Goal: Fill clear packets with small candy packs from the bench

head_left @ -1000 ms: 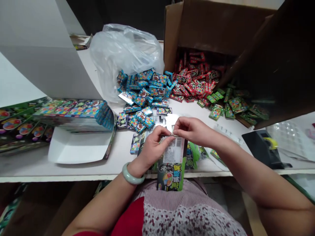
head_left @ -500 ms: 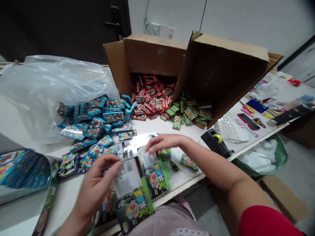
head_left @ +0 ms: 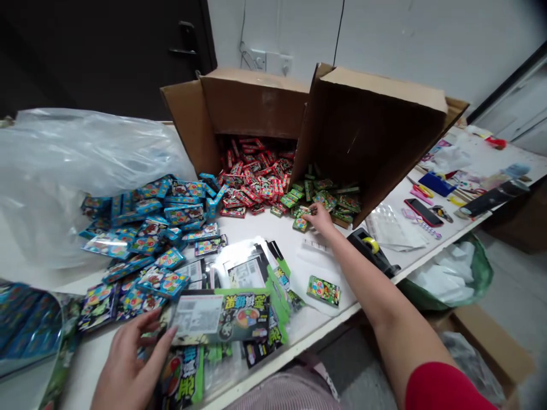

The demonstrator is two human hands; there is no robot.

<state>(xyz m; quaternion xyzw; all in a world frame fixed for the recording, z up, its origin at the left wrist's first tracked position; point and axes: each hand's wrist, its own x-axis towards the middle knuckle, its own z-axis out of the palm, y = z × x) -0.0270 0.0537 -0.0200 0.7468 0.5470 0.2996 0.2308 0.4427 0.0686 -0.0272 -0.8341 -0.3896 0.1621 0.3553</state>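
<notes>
Your left hand (head_left: 130, 364) lies open at the lower left, fingers loosely spread, with the fingertips at or just beside the short end of a green-edged printed card (head_left: 220, 316). It doesn't seem to be gripping the card. The card lies flat, its long axis running nearly across your view and tilted slightly, with the barcode panel toward your left hand.

Your right hand (head_left: 320, 219) stretches forward, fingers bent down over the edge of a heap of green packets (head_left: 325, 199). A small green packet (head_left: 300, 224) sits just by your fingertips, but from this angle I can't tell whether you have hold of it. A black tape dispenser (head_left: 371, 250) stands just to the right of that wrist.
</notes>
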